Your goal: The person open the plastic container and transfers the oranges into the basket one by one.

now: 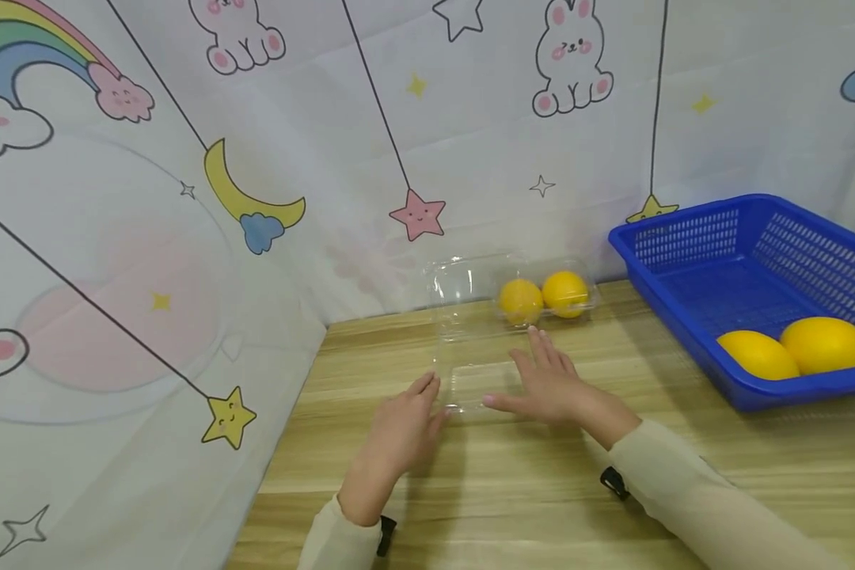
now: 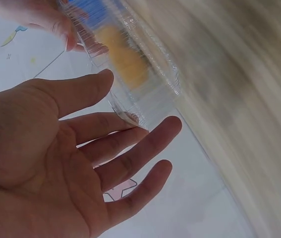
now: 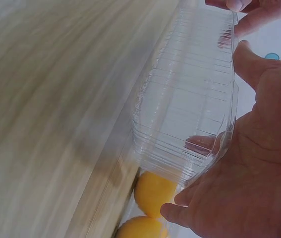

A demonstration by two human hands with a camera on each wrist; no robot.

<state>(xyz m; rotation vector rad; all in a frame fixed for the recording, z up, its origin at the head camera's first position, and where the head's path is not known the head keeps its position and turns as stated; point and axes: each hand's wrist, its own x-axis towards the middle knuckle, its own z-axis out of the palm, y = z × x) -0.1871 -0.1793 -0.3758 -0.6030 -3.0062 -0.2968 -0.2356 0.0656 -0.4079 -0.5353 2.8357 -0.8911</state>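
Observation:
A clear plastic clamshell box (image 1: 480, 385) sits on the table between the hands, its lid (image 1: 463, 289) raised toward the back. My left hand (image 1: 402, 423) is at the box's left side, fingers extended; in the left wrist view its fingertips (image 2: 130, 119) meet the clear edge. On the other side, my right hand (image 1: 549, 386) spreads its thumb and fingers along the box. The right wrist view shows that palm beside the ribbed wall (image 3: 185, 99), some fingers visible through the plastic. Behind, two oranges (image 1: 565, 294) sit inside another clear box (image 1: 594, 299).
A blue plastic basket (image 1: 673, 340) stands on the right of the wooden table (image 1: 370, 348), with two large oranges (image 1: 826, 345) at its near end. A white cloth printed with cartoons (image 1: 313, 103) hangs along the back and left.

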